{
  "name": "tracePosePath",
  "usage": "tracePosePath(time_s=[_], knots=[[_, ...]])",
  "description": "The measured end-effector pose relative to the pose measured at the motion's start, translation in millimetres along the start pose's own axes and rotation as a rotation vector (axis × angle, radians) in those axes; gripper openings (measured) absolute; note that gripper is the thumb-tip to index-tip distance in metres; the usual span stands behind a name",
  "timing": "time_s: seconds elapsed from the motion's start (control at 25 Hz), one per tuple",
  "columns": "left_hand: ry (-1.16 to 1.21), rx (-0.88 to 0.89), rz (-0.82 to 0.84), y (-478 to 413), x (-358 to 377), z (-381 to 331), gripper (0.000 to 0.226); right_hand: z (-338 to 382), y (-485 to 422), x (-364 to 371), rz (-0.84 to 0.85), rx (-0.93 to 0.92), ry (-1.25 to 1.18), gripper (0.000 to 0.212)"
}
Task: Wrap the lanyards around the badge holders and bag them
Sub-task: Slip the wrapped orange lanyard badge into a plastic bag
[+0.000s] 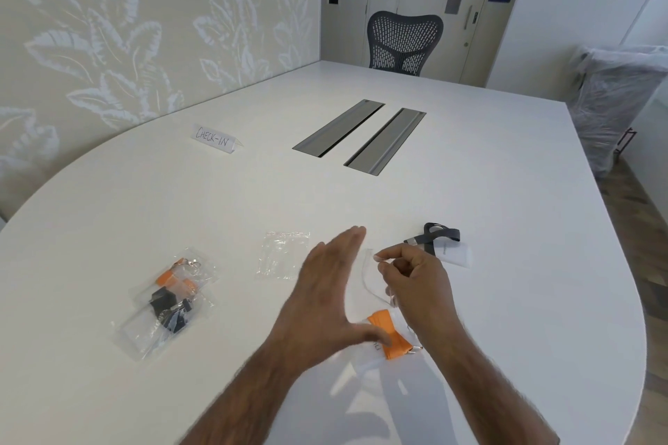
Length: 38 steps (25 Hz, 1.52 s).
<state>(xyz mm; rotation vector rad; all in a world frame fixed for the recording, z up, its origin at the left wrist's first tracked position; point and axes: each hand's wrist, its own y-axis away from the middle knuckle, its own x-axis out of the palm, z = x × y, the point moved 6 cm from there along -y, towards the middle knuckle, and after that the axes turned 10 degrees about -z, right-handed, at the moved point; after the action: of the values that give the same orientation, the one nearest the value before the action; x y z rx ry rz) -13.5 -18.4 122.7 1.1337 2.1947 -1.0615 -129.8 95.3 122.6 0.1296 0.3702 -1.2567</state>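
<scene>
**Third set at the bag, one set still loose**

Near left on the white table (253, 199) we count two filled packets: the orange packet (180, 276) and, just nearer, the black packet (159, 321). We judge both done, though we cannot tell whether they are sealed.

Near centre, the right hand (415, 282) pinches the top edge of a clear bag (367, 275) between thumb and fingertip. The orange bundle (388, 334), a lanyard wound tight, sits at the bag's near end. We cannot tell whether it is fully inside. The left hand (325, 285) is open with fingers straight. It grips nothing, is blurred, and its thumb is close by the bundle.

Just beyond the right hand, a black lanyard (439, 233) lies loosely looped on its badge holder (457, 253), neither wrapped nor bagged. An empty bag (283, 255) lies flat to the left of the hands, likely meant for it.

Our reading is that the task is past halfway. What remains is to settle and close this bag, then wrap and bag the black set.
</scene>
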Motion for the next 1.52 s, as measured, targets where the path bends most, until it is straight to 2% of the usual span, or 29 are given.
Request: tracePosePath(time_s=[0.08,0.16,0.4,0.48,0.6,0.68,0.76,0.92,1.0,1.12,1.2,1.24,1.36,1.52], knots=[[-0.052,0.029,0.062,1,10,-8,0.134,4,3,4,0.043,0.005,0.0,0.017],[-0.027,0.016,0.034,-3,17,-2,0.132,6,5,6,0.076,0.024,0.005,0.013],[-0.04,-0.014,-0.088,-6,22,14,0.079,1,6,2,0.088,0.073,0.039,0.01],[0.003,-0.033,-0.064,-6,21,13,0.085,1,8,2,0.085,0.073,0.044,0.01],[0.071,-0.083,0.045,-4,25,9,0.111,4,13,6,0.106,0.07,0.028,0.007],[0.091,-0.112,0.03,-3,26,13,0.107,7,16,8,0.123,0.059,0.008,0.006],[0.091,-0.118,-0.033,-2,25,20,0.089,7,15,7,0.117,0.047,0.016,0.006],[0.106,-0.132,-0.079,-3,21,26,0.072,6,12,7,0.099,-0.037,0.089,0.008],[0.133,-0.161,-0.067,-6,18,30,0.072,17,13,2,0.111,-0.205,0.114,0.022],[0.184,-0.195,-0.011,-10,14,42,0.074,40,22,-2,0.227,-0.676,0.278,0.042],[0.207,-0.197,0.053,-13,15,47,0.076,48,30,6,0.323,-0.934,0.471,0.04],[0.215,-0.184,0.08,-14,16,47,0.078,47,31,14,0.395,-0.977,0.57,0.036],[0.167,-0.102,0.134,-18,19,34,0.077,38,33,31,0.64,-0.862,0.769,0.026],[0.164,-0.072,0.184,-18,20,27,0.08,36,34,34,0.767,-0.714,0.76,0.011]])
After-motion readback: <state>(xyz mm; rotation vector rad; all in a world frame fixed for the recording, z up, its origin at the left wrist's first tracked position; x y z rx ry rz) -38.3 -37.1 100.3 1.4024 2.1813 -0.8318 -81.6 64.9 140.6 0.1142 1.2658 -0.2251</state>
